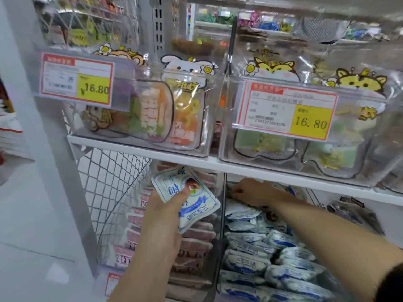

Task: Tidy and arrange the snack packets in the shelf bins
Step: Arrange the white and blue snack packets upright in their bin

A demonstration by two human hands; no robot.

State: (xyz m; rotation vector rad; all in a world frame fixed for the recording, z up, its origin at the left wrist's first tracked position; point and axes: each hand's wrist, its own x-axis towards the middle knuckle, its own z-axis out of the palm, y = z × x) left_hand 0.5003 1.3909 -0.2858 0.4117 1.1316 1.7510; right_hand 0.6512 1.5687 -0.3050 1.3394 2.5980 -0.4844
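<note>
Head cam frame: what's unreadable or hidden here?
Head view:
- right hand: fingers are tucked under the shelf board; whether they grip anything cannot be told.
- blue-and-white packet: print is partly covered by the left hand thumb.
- lower price tag: mostly hidden behind the left forearm.
- upper right price tag: small print is blurred; only 16.80 reads.
- top-shelf goods: motion-blurred.

A 16.80 price tag (77, 80) hangs upper left, a second price tag (290, 110) right of centre; white wire mesh (109, 182) fills lower left under the shelf board (239, 168)
</note>
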